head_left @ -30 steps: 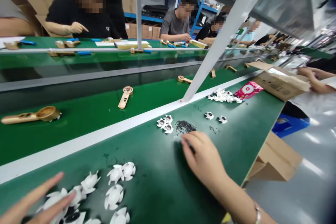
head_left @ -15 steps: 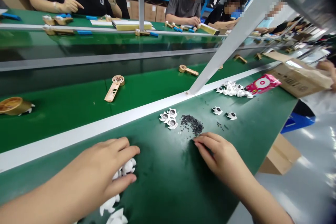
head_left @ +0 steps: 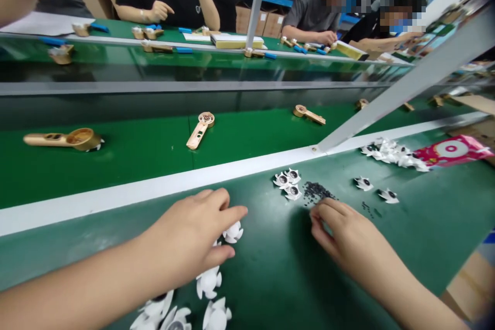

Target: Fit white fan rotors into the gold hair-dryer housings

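My left hand (head_left: 197, 232) is over a group of white fan wheels, thumb and fingers apart. One white fan wheel (head_left: 232, 232) shows between its thumb and index finger; whether they touch it I cannot tell. Below the hand lie more fan wheels, such as this white one (head_left: 209, 282). My right hand (head_left: 340, 229) has its fingertips pinched together at the near edge of a pile of tiny black pieces (head_left: 316, 191). What is in the pinch is hidden. Left of the pile, three white fan wheels (head_left: 293, 192) sit close together with dark centres facing up.
Two separate fan wheels (head_left: 363, 183) and a white heap of them (head_left: 390, 152) lie to the right, beside a pink packet (head_left: 450, 149). Gold-coloured handheld fan shells (head_left: 201, 129) rest on the green belt (head_left: 154, 165) behind a white rail (head_left: 232, 167). A slanted post (head_left: 386, 90) rises there. Co-workers sit opposite.
The view has turned left, so everything sits further right in the picture. My right hand's fingers are more curled at the black pile. My left hand stays spread over the fan wheels.
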`<state>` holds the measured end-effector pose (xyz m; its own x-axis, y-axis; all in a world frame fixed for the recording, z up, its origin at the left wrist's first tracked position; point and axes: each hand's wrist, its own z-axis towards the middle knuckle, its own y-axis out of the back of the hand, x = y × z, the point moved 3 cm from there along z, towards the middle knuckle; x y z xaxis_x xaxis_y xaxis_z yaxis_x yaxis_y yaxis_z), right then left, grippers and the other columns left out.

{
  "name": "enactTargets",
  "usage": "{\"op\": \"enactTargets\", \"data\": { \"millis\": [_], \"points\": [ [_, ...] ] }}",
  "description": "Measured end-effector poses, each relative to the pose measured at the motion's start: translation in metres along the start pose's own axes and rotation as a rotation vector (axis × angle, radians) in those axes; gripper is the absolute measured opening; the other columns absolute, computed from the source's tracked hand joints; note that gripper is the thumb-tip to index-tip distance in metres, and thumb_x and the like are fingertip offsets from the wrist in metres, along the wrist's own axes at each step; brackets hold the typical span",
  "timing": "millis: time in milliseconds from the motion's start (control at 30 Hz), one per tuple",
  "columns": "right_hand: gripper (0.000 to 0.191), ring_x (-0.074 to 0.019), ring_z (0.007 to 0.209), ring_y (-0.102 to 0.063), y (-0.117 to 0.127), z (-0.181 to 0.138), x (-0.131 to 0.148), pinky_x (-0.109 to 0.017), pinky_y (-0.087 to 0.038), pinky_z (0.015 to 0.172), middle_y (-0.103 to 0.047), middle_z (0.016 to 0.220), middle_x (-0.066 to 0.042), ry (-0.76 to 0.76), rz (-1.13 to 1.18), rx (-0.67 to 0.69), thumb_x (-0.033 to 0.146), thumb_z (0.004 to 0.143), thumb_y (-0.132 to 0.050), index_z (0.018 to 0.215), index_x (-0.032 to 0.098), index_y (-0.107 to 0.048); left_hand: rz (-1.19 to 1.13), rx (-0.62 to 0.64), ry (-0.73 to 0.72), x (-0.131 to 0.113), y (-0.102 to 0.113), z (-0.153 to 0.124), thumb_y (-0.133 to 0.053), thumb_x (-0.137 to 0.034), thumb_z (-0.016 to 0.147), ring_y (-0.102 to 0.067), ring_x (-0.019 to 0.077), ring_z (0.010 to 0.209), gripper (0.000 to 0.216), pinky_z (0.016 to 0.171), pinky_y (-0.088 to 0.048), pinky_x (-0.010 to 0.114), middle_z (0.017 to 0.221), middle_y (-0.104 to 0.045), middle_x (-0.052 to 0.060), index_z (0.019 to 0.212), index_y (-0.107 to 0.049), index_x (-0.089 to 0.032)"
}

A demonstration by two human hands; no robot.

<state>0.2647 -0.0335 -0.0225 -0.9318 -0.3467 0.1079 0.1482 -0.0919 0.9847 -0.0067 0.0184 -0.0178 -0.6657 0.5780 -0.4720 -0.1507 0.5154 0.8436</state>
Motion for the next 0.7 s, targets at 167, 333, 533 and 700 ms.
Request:
{"op": "enactTargets", "data": {
  "millis": [167,333,533,700],
  "points": [
    [0.014,-0.0144,0.065,-0.055,0.024,0.061,0.063,-0.027,-0.045,0.058,-0.058,0.077,0.0,-0.071,0.677,-0.042,0.017,0.094,-0.048,0.084,0.024,-0.055,-0.499,-0.029,-0.006,0.013,0.005,0.006,-0.067,-0.032,0.085,-0.058,0.0193,0.083,0.022,0.071,-0.045,0.03,0.095,-0.058,0.002,0.106,-0.065,-0.025],
    [0.013,-0.0135,0.069,-0.055,0.021,0.094,0.107,-0.026,-0.045,0.062,-0.058,0.079,0.001,0.041,0.879,-0.12,0.016,0.094,-0.049,0.087,0.023,-0.056,-1.55,-0.085,0.039,0.034,0.009,0.005,-0.072,-0.037,0.086,-0.061,0.0126,0.089,0.032,0.086,-0.048,0.028,0.092,-0.061,-0.002,0.111,-0.055,-0.025],
    [0.013,-0.014,0.071,-0.057,0.006,0.091,0.11,-0.027,-0.047,0.063,-0.059,0.08,0.0,0.019,0.868,-0.202,0.013,0.093,-0.05,0.088,0.024,-0.055,-1.691,-0.116,-0.105,0.032,0.012,0.007,-0.081,-0.011,0.076,-0.062,0.0068,0.076,0.031,0.072,-0.049,0.018,0.081,-0.066,-0.004,0.096,-0.061,-0.02],
    [0.014,-0.0146,0.068,-0.057,0.007,0.095,0.11,-0.027,-0.047,0.059,-0.06,0.077,0.0,0.032,0.746,-0.223,0.012,0.091,-0.052,0.086,0.024,-0.056,-1.697,-0.126,-0.096,0.031,0.012,0.008,-0.081,-0.004,0.073,-0.064,0.0072,0.077,0.032,0.071,-0.051,0.018,0.082,-0.069,-0.004,0.091,-0.059,-0.02]
  ]
}}
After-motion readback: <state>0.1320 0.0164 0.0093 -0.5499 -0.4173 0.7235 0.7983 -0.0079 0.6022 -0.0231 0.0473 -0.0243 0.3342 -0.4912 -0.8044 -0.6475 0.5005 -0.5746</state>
